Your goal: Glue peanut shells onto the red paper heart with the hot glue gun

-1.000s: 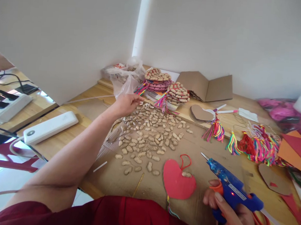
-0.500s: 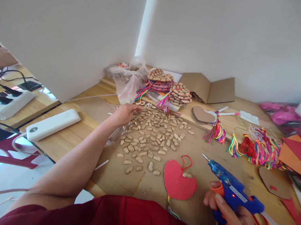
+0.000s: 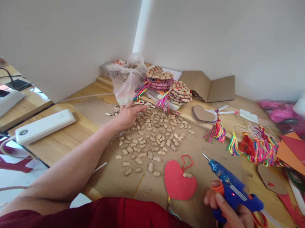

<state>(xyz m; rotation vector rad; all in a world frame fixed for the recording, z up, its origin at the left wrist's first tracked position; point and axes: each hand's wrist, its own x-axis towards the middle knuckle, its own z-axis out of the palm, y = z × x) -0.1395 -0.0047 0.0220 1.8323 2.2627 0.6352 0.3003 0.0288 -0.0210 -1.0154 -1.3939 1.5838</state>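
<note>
My right hand (image 3: 235, 215) is wrapped round a blue glue gun (image 3: 230, 186) with an orange trigger and a small red light glowing on its side. The gun's metal tip points up and left. Over the far left part of a spread of unshelled peanuts (image 3: 150, 146), my left hand (image 3: 129, 116) reaches with fingers stretched out; nothing shows in it, though its underside is hidden. Left of the glue gun lies a red paper heart (image 3: 179, 182) with a red loop, and a single peanut (image 3: 187, 175) sits on its upper right lobe.
A plastic bag (image 3: 126, 81) stands at the back beside peanut-covered hearts (image 3: 181, 92) with tassels. Folded cardboard (image 3: 221, 89) and a cardboard heart (image 3: 202, 114) lie to their right. Colourful tassels (image 3: 260, 148), orange-handled scissors (image 3: 261, 220) and a white power strip (image 3: 45, 126) are at the sides.
My left hand has shifted slightly and its fingers have straightened out over the peanuts. The view has turned a little to the right. My right hand keeps hold of the glue gun.
</note>
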